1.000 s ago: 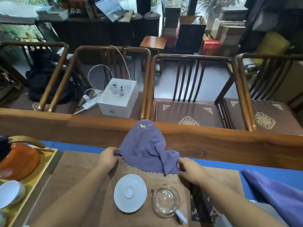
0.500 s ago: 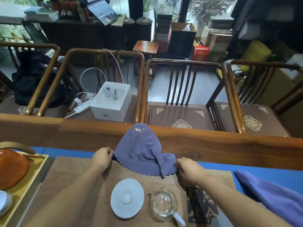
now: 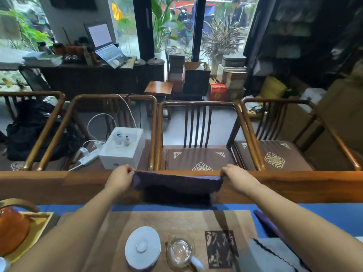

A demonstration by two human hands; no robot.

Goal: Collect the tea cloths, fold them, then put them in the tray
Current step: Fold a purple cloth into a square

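A purple tea cloth [image 3: 176,188] with a scalloped edge hangs stretched in the air above the table's far side. My left hand [image 3: 120,177] pinches its left top corner and my right hand [image 3: 236,178] pinches its right top corner. A second purple cloth [image 3: 265,224] lies on the blue runner at the right. A grey cloth [image 3: 273,256] lies at the lower right. The yellow tray [image 3: 37,226] sits at the left edge and holds an orange teapot [image 3: 12,230].
On the brown mat [image 3: 176,222] stand a white lid [image 3: 143,247] and a glass pitcher [image 3: 180,252]. A raised wooden ledge [image 3: 59,185] runs along the table's far side. Behind it stand several wooden chairs, one with a white box [image 3: 121,148].
Both hands have lifted the purple cloth off the table and pulled it taut between them. The camera has tilted upward.
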